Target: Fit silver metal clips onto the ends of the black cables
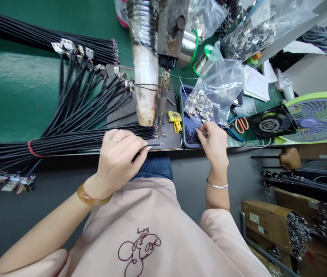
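Note:
Near the table's front edge, my left hand is closed on a black cable, with thumb and forefinger pinching it close to its stripped end. Just behind that hand lies a bundle of black cables tied with a red band. My right hand is at the front of a blue tray, fingertips pinched together. What they hold is too small to make out. Small black pieces lie beside the fingertips, and metal connector shells sit farther back in the tray.
A soldering tool on a stand and a wrapped duct hang over the mat. Cables with metal connectors spread at left. A yellow cutter lies left of the tray; pliers, a black fan and a green fan are right.

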